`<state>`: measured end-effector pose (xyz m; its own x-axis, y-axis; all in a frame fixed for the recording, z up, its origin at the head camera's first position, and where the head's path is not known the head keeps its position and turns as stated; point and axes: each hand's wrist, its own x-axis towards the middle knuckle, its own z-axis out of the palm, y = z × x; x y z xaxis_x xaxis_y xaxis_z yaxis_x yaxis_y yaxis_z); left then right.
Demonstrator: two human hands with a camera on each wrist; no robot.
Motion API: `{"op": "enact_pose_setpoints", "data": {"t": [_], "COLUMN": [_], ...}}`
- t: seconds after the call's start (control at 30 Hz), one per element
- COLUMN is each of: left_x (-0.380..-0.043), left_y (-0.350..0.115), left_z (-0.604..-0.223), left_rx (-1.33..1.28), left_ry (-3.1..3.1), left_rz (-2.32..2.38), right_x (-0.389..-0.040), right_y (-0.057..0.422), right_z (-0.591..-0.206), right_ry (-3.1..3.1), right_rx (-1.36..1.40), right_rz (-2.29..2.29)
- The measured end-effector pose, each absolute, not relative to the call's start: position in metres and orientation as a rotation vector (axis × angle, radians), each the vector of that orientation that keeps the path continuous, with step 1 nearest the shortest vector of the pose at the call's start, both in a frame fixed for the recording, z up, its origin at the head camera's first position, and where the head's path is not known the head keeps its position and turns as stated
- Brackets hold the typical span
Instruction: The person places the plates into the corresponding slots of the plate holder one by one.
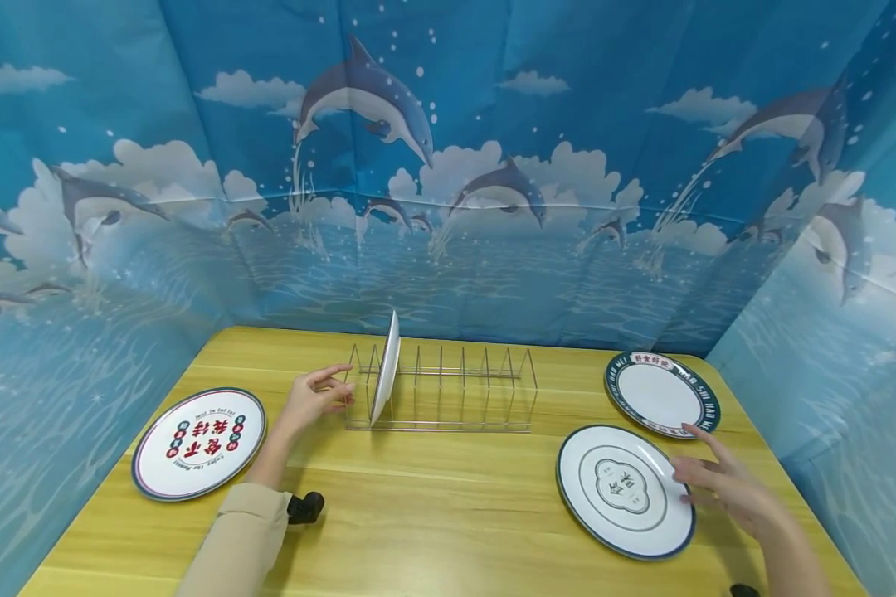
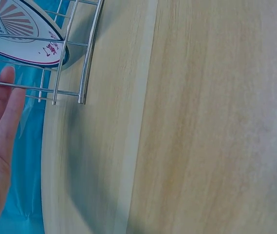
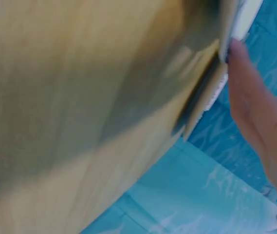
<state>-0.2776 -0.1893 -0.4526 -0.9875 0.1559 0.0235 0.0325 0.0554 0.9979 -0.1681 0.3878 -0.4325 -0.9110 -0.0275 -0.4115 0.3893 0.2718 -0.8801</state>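
A wire plate rack [image 1: 459, 429] stands at the back middle of the table, with one plate [image 1: 388, 365] upright near its left end. My left hand [image 1: 315, 402] is at the rack's left end. Its fingers [image 2: 7, 114] extend up to the end wires in the left wrist view, the fingertips at the wire. At the right, a white plate with a blue rim and grey emblem [image 1: 624, 491] lies flat. My right hand [image 1: 728, 489] is at that plate's right edge, fingers extended and fingertips at the rim. The right wrist view shows this hand [image 3: 260, 107] beside the plate's edge; its thumb is unclear.
Behind the emblem plate lies a plate with a dark green lettered rim [image 1: 705, 406]. A white plate with red characters [image 1: 198, 444] lies at the left of the wooden table [image 1: 433, 514]. Dolphin-printed cloth [image 1: 448, 249] hangs along the back and sides.
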Motion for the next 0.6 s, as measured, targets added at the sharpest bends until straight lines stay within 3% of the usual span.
{"op": "enact_pose_setpoints", "data": {"t": [0.4, 0.6], "left_x": [-0.278, -0.276], "left_y": [-0.190, -0.190], "left_z": [-0.453, -0.451], "left_rx": [0.189, 0.164], "left_ry": [2.217, 2.206], "left_rz": [2.084, 2.081], "right_x": [-0.170, -0.166], "right_y": [0.400, 0.406], "right_z": [-0.448, -0.455], "right_ry": [2.252, 2.054], "right_rx": [0.308, 0.271], "right_rz": [-1.449, -1.548]}}
